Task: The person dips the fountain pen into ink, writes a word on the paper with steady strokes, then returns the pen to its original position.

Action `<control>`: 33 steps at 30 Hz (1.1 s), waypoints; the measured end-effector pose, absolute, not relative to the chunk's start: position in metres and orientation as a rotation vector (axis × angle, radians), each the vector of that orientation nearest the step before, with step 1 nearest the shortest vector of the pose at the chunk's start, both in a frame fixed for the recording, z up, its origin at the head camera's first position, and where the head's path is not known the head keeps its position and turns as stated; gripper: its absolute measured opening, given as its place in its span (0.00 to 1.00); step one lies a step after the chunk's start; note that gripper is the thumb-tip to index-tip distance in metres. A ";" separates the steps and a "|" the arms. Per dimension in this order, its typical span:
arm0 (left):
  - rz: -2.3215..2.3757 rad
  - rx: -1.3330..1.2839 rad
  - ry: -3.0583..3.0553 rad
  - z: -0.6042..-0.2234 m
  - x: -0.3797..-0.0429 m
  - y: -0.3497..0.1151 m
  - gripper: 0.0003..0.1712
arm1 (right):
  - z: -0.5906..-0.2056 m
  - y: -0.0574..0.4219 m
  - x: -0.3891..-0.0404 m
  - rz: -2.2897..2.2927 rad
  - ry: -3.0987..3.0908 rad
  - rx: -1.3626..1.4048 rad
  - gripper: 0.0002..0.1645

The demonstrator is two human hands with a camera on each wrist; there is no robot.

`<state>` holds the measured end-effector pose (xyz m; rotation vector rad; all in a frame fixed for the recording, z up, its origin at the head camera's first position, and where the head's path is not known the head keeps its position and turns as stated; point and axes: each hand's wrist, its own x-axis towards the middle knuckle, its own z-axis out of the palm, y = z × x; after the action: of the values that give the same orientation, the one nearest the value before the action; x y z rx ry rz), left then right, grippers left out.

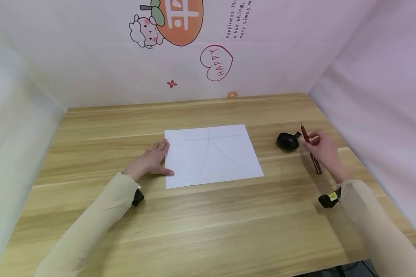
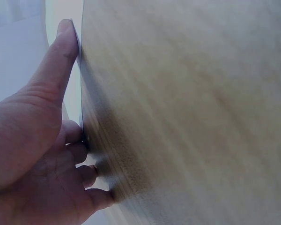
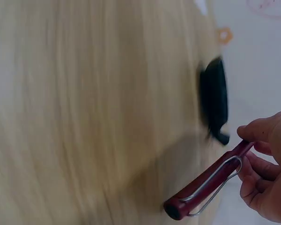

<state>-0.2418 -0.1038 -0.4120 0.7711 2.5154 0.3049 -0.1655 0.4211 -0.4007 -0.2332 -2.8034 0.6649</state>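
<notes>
A white sheet of paper [image 1: 225, 161] lies on the table, bearing a few thin drawn lines: a near-level one crossed by others that spread downward. My left hand [image 1: 155, 158] rests at its left edge, thumb and fingertips on the paper, fingers spread. In the left wrist view, the thumb [image 2: 56, 65] lies along the paper's edge. My right hand [image 1: 323, 150] pinches a dark red pen [image 1: 313, 159], its thin tip pointing away and its wire clip [image 3: 215, 185] near the lower end. Just left of that hand sits a rounded black object [image 1: 287, 141] with a small tab; its kind is unclear.
The wooden table [image 1: 208, 227] runs back to a printed white backdrop [image 1: 270, 65]. White cloth [image 1: 384, 96] hangs along the right side, with more at the left. Dark cables [image 1: 362, 265] show beyond the front edge at the lower right.
</notes>
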 end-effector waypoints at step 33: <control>0.332 0.761 2.546 -0.410 -0.242 -0.105 0.57 | -0.391 0.425 -0.167 0.701 -2.947 -0.226 0.29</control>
<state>-0.2422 -0.1051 -0.4103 0.7613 2.5461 0.3323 -0.1672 0.4246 -0.3909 -0.2264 -2.9466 0.7010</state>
